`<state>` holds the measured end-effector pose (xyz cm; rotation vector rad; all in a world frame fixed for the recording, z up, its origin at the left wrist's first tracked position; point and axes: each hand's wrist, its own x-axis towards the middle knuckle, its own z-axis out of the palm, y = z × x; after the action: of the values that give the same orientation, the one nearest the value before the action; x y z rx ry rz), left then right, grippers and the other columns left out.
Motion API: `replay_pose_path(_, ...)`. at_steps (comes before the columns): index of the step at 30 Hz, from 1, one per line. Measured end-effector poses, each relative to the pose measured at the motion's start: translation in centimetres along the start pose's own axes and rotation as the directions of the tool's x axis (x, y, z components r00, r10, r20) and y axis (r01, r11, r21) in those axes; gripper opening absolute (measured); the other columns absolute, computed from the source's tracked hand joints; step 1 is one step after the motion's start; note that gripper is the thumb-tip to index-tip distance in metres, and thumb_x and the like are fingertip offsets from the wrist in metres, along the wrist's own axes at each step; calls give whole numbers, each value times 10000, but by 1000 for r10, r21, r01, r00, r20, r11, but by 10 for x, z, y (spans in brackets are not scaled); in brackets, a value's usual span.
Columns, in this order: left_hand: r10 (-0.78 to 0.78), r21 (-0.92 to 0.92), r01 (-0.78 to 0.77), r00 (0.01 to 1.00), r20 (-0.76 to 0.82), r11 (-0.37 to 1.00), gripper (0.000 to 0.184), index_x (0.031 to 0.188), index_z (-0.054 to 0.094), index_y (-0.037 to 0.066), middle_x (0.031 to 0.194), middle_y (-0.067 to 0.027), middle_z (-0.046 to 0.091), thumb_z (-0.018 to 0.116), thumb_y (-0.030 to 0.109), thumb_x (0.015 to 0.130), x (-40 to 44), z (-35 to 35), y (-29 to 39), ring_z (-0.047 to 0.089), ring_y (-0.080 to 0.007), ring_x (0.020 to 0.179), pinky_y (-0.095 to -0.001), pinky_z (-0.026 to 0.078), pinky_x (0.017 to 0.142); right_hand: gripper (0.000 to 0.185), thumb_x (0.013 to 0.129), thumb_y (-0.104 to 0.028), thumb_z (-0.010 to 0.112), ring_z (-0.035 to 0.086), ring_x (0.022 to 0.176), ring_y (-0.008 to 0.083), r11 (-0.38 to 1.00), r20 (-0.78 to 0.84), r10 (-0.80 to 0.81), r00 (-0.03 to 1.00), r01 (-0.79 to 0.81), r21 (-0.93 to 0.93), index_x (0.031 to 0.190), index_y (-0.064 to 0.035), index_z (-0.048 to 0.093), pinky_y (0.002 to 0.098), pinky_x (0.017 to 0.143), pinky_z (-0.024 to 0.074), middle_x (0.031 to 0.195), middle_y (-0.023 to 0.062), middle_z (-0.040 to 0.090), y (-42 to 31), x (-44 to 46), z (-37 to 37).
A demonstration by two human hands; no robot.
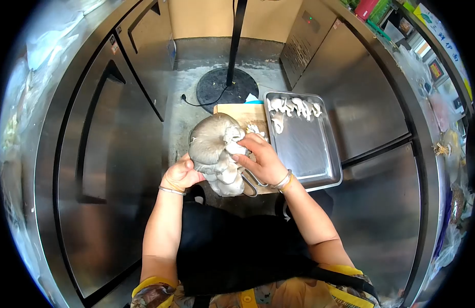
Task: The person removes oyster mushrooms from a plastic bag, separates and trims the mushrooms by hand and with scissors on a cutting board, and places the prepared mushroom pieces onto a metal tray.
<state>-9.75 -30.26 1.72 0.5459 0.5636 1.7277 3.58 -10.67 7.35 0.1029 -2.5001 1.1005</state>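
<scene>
- Left hand (180, 176), left of the tray (304, 159): curled under the cap edge of the mushroom cluster, holding it up. Fault foreseen: a loose grip on one side could let the heavy-looking mass tip.
- Right hand (263, 159), just left of the tray: thumb and fingers drawn close on a pale part of the same cluster. Fault foreseen: a hard tug could tear a cap raggedly.
- Mushroom cluster (212, 149), one, grey-capped: aloft, left of the tray. If dropped, it could land partly off the board and soil on the floor.
- Metal loops (256, 191), resembling scissor handles: left of the tray's near corner, blades not seen. A lowered wrist could knock them.
- Wooden board (250, 116), bearing pale scraps (254, 129): close against the tray's left side. Scraps could be swept off by a sleeve or cuff.
- Mushroom pieces (299, 107): inside the tray, along its far end. Careless tossing could bruise them.
- Stand base (209, 84), black, round: beyond the tray, to its left.
- Label (114, 45), on the steel door far left of the tray: too small to read.
- Sign (440, 38), well right of the tray: Chinese characters, apparently 三鲜伊面. No brand legible.
</scene>
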Motion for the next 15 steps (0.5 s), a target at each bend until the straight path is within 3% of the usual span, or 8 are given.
replay_pose_path(1, 2, -82, 0, 1000, 22, 997, 866, 1354, 258, -8, 1337, -152, 401, 720, 349, 715, 0, -1, -1, 383, -307, 1244, -502, 297, 1015, 270, 789, -176, 656, 513, 821, 274, 1000, -6, -6, 1000, 6, -7, 950, 22, 566, 339, 720, 419, 878, 127, 532, -1, 0, 0)
replay_pose_path(4, -8, -248, 0, 999, -33, 969, 823, 1340, 281, -14, 1318, -165, 418, 717, 307, 721, 4, 6, -1, 399, -319, 1228, -501, 299, 1015, 270, 790, -173, 651, 514, 829, 284, 999, -38, -13, 999, 11, -47, 953, 24, 564, 344, 728, 417, 883, 133, 534, -1, 1, 1)
replay_pose_path(7, -9, -223, -8, 997, -75, 975, 742, 1325, 304, -19, 1301, -176, 434, 687, 240, 745, 6, 8, -1, 414, -322, 1216, -499, 306, 1011, 268, 792, -168, 646, 511, 836, 299, 999, -27, 32, 999, -31, 28, 956, 27, 563, 348, 735, 417, 885, 142, 536, 7, 1, 2)
replay_pose_path(11, -10, -141, 5, 999, -34, 990, 638, 1309, 330, -22, 1275, -185, 457, 605, 138, 756, 5, 8, 0, 437, -323, 1196, -494, 312, 1009, 253, 794, -169, 632, 512, 845, 318, 999, -61, 52, 997, -53, -5, 940, 25, 563, 366, 755, 418, 881, 149, 544, -2, 1, 2)
replay_pose_path(15, -15, -166, 6, 998, -53, 986, 608, 1301, 349, -19, 1281, -174, 456, 572, 206, 781, 9, 8, 0, 433, -320, 1198, -491, 303, 1014, 235, 786, -151, 628, 503, 857, 323, 987, -71, -8, 997, -4, -160, 933, 20, 563, 370, 755, 419, 890, 149, 538, -5, 3, 1)
